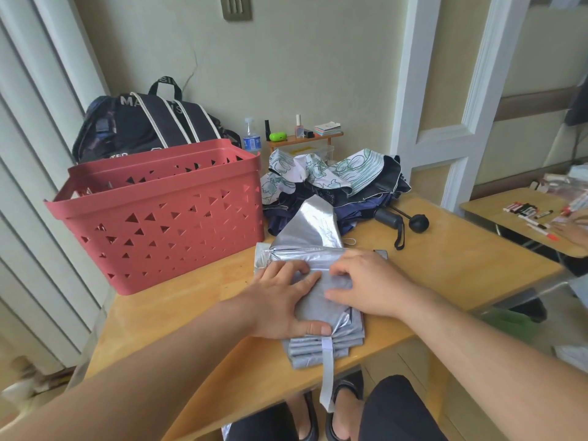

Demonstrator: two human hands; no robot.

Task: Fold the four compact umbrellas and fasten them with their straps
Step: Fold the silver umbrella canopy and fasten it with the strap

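I'm pressing both hands flat, side by side, left hand and right hand, on the silver umbrella beneath them, pinning its pleats; its strap is dangling nearer me, unfastened.

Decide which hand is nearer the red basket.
Left. The left hand presses the silver umbrella just beside the basket; the right hand lies farther away.

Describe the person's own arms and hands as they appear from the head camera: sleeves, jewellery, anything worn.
Both forearms are bare as far as the frame shows: no sleeve or cuff is visible. The left hand and the right hand wear no gloves, and no rings, watch or bracelet can be seen on the fingers or wrists. The fingernails look short and unpainted.
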